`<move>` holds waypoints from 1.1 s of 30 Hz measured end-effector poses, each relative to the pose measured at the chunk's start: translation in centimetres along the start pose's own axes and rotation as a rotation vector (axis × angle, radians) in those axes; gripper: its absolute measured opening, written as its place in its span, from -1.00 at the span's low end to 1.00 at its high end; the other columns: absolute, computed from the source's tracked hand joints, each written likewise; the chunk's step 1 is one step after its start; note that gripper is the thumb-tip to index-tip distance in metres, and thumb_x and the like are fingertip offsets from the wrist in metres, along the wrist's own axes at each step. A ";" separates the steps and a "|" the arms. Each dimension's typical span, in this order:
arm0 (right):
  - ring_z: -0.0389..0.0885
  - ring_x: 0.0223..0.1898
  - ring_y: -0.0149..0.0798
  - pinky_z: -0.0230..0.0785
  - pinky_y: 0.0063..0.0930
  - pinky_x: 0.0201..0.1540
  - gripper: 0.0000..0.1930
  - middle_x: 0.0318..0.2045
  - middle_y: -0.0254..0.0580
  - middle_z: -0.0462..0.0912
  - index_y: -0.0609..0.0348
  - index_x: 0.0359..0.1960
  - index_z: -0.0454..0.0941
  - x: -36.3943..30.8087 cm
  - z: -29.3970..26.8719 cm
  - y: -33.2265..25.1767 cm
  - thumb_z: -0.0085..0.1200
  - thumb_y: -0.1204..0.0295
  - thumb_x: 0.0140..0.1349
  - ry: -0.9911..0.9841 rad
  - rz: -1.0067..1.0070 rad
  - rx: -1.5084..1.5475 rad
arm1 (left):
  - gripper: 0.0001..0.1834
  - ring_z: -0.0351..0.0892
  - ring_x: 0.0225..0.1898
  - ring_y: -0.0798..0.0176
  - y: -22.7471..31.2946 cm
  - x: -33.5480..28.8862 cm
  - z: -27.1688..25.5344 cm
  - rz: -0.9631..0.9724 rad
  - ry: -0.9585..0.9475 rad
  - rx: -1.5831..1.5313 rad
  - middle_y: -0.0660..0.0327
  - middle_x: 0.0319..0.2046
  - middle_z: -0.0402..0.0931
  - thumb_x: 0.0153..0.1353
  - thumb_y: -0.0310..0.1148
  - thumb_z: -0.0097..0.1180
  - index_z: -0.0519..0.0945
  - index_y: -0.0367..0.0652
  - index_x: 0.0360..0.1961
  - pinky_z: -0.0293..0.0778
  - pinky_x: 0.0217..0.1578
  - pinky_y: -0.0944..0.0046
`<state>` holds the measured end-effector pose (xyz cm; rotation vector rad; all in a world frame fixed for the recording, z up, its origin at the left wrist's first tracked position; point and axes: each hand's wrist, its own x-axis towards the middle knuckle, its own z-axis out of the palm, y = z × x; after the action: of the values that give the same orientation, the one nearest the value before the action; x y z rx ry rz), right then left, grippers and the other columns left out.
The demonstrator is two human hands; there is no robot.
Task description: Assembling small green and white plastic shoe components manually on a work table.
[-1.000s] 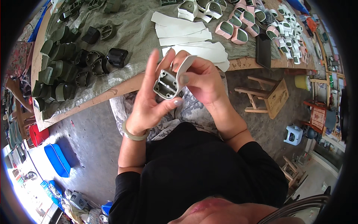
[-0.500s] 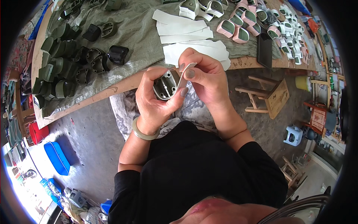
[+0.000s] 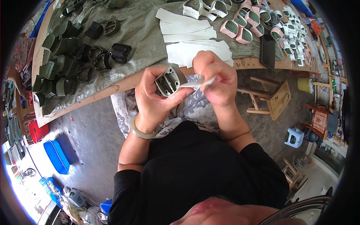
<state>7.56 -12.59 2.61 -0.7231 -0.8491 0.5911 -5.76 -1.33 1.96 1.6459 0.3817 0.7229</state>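
Shell [image 3: 180, 75] gripped in my left hand [image 3: 150, 94], before the table's near edge [image 3: 112, 87]; right hand [image 3: 218, 82] pinches white strip [image 3: 192, 86]: best pulled evenly, shell steady.

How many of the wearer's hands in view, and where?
2: left hand around the hollow part; right hand, to its right, gripping the pale strip. Neither is hidden, though the right is blurred.

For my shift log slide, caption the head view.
Left hand holds a hollow grey casing; right hand, blurred, pinches a pale strip at the casing's side.
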 end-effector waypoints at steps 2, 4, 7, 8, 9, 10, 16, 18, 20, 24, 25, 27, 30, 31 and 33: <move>0.44 -0.37 -0.43 0.26 -0.62 -0.33 -0.89 -0.40 -0.22 0.48 0.32 -0.43 0.58 0.3 -0.4 0.3 0.27 0.60 0.02 -0.138 -0.168 -0.091 | -0.48 0.53 -0.39 0.49 0.0 0.0 -0.2 -0.056 -0.024 -0.068 0.29 -0.41 0.58 -0.12 -0.30 0.53 0.49 -0.24 -0.20 0.50 -0.32 0.43; 0.43 -0.38 -0.44 0.25 -0.62 -0.35 -0.90 -0.42 -0.25 0.48 0.32 -0.44 0.58 0.3 0.2 0.2 0.26 0.58 0.05 -0.019 -0.086 -0.070 | -0.49 0.55 -0.38 0.46 0.2 0.1 -0.1 -0.035 -0.045 -0.047 0.27 -0.40 0.59 -0.13 -0.30 0.52 0.50 -0.24 -0.21 0.50 -0.30 0.42; 0.38 -0.36 -0.42 0.18 -0.58 -0.31 -0.87 -0.43 -0.29 0.46 0.26 -0.46 0.57 0.7 1.4 -0.6 0.25 0.47 0.10 0.137 0.191 0.000 | -0.49 0.59 -0.37 0.38 -0.1 0.0 -0.3 0.063 -0.074 0.013 0.22 -0.37 0.60 -0.14 -0.27 0.52 0.51 -0.24 -0.22 0.52 -0.29 0.38; 0.33 -0.33 -0.39 0.12 -0.54 -0.24 -0.83 -0.42 -0.29 0.44 0.21 -0.48 0.56 0.8 1.6 -0.8 0.25 0.38 0.12 0.177 0.382 0.045 | -0.49 0.61 -0.37 0.32 -0.2 0.0 -0.3 0.142 -0.087 0.051 0.19 -0.36 0.61 -0.15 -0.26 0.51 0.52 -0.24 -0.22 0.53 -0.30 0.37; 0.33 -0.33 -0.39 0.12 -0.54 -0.24 -0.83 -0.42 -0.29 0.44 0.21 -0.48 0.56 0.8 1.6 -0.8 0.25 0.38 0.12 0.178 0.382 0.044 | -0.49 0.61 -0.37 0.32 -0.3 -0.1 -0.4 0.141 -0.088 0.049 0.19 -0.36 0.61 -0.15 -0.26 0.51 0.52 -0.24 -0.22 0.53 -0.30 0.37; 0.34 -0.32 -0.41 0.13 -0.55 -0.23 -0.83 -0.41 -0.30 0.45 0.22 -0.47 0.57 0.7 1.5 -0.7 0.25 0.38 0.12 0.164 0.413 0.068 | -0.49 0.62 -0.38 0.29 -0.3 -0.2 -0.4 0.168 -0.096 0.064 0.17 -0.36 0.61 -0.16 -0.24 0.51 0.53 -0.23 -0.23 0.53 -0.30 0.35; 0.34 -0.33 -0.43 0.15 -0.57 -0.22 -0.85 -0.40 -0.29 0.46 0.22 -0.44 0.59 0.6 1.6 -0.5 0.26 0.40 0.11 0.136 0.462 0.126 | -0.49 0.64 -0.43 0.26 0.1 0.1 -0.7 0.310 -0.138 0.108 0.18 -0.41 0.61 -0.17 -0.20 0.50 0.54 -0.22 -0.25 0.53 -0.37 0.34; 0.34 -0.34 -0.43 0.16 -0.58 -0.23 -0.85 -0.40 -0.29 0.46 0.22 -0.44 0.60 0.6 1.7 -0.6 0.26 0.40 0.11 0.122 0.461 0.121 | -0.50 0.63 -0.44 0.27 0.5 0.2 -0.8 0.317 -0.162 0.112 0.19 -0.42 0.60 -0.18 -0.21 0.49 0.54 -0.22 -0.25 0.52 -0.38 0.34; 0.35 -0.35 -0.44 0.17 -0.59 -0.24 -0.86 -0.40 -0.27 0.46 0.23 -0.43 0.60 0.6 1.7 -0.6 0.26 0.42 0.10 0.113 0.474 0.128 | -0.50 0.62 -0.47 0.28 0.8 0.4 -0.9 0.402 -0.164 0.181 0.20 -0.46 0.59 -0.19 -0.22 0.49 0.55 -0.22 -0.26 0.51 -0.41 0.35; 0.36 -0.33 -0.44 0.18 -0.59 -0.23 -0.85 -0.39 -0.26 0.46 0.24 -0.43 0.59 0.6 2.2 -0.6 0.26 0.41 0.10 0.105 0.496 0.135 | -0.52 0.63 -0.42 0.24 0.9 0.3 -1.2 0.388 -0.199 0.148 0.18 -0.43 0.60 -0.18 -0.26 0.48 0.55 -0.24 -0.26 0.53 -0.37 0.33; 0.36 -0.43 -0.50 0.16 -0.64 -0.40 -0.87 -0.43 -0.32 0.47 0.25 -0.43 0.60 0.6 2.3 -0.4 0.25 0.44 0.12 0.097 0.447 0.130 | -0.54 0.63 -0.38 0.22 0.9 0.5 -1.2 0.380 -0.225 0.086 0.14 -0.34 0.59 -0.16 -0.30 0.46 0.56 -0.25 -0.23 0.54 -0.33 0.32; 0.37 -0.53 -0.57 0.15 -0.68 -0.57 -0.89 -0.46 -0.38 0.47 0.25 -0.43 0.61 0.7 2.4 -0.4 0.25 0.48 0.14 0.088 0.398 0.126 | -0.56 0.63 -0.35 0.19 0.9 0.9 -1.4 0.372 -0.251 0.025 0.09 -0.25 0.58 -0.14 -0.35 0.44 0.56 -0.27 -0.21 0.54 -0.30 0.30; 0.43 -0.47 -0.54 0.29 -0.66 -0.46 -0.92 -0.44 -0.37 0.48 0.22 -0.37 0.66 0.9 2.2 -1.1 0.27 0.60 0.07 0.028 0.144 -0.234 | -0.55 0.62 -0.29 0.26 2.1 1.6 -1.6 0.376 -0.218 0.228 0.02 0.09 0.42 -0.08 -0.57 0.33 0.59 -0.18 -0.07 0.55 -0.28 0.35; 0.43 -0.47 -0.54 0.29 -0.66 -0.46 -0.92 -0.44 -0.37 0.48 0.22 -0.37 0.66 1.2 1.8 -1.2 0.27 0.60 0.07 0.029 0.142 -0.235 | -0.55 0.62 -0.29 0.26 2.1 1.3 -1.7 0.378 -0.219 0.229 0.02 0.09 0.42 -0.08 -0.57 0.33 0.59 -0.18 -0.07 0.55 -0.28 0.35; 0.45 -0.48 -0.52 0.30 -0.67 -0.48 -0.87 -0.40 -0.35 0.48 0.21 -0.35 0.67 1.8 1.2 -1.2 0.27 0.62 0.03 -0.231 -0.261 -0.773 | -0.55 0.57 -0.28 0.42 1.6 0.6 -1.8 -0.032 -0.228 -0.122 0.05 0.15 0.38 -0.07 -0.64 0.28 0.61 -0.15 -0.07 0.53 -0.36 0.47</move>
<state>7.74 -11.63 4.85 -1.2277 -1.3885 0.0895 -6.73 0.04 3.75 1.5825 0.1966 0.5170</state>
